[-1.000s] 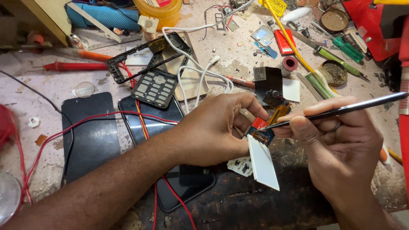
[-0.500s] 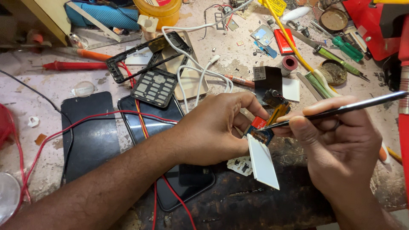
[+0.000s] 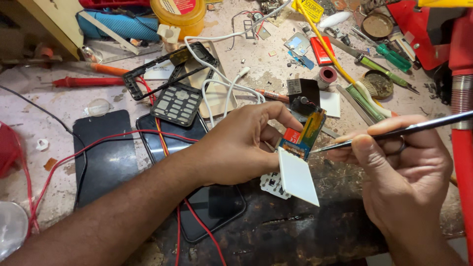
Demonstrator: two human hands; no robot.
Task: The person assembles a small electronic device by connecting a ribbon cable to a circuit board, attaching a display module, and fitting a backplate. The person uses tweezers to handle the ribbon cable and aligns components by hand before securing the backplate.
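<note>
On the cluttered bench, left hand [image 3: 241, 148] pinches the opened phone board [image 3: 300, 138], screen [image 3: 298, 176] detached; right hand [image 3: 399, 167] grips the tool [image 3: 394, 132], work unfinished.

Between the left hand's fingers [image 3: 276, 129] and the right hand's fingers [image 3: 367, 143] sits the small circuit board [image 3: 301, 135], a flat panel [image 3: 298, 176] hanging just below it. The keypad [image 3: 176, 103] and phone frame [image 3: 167, 69] lie left of the fingers, farther back on the surface [image 3: 59, 103]; two phones [image 3: 106, 157] rest nearer, leftward.
</note>
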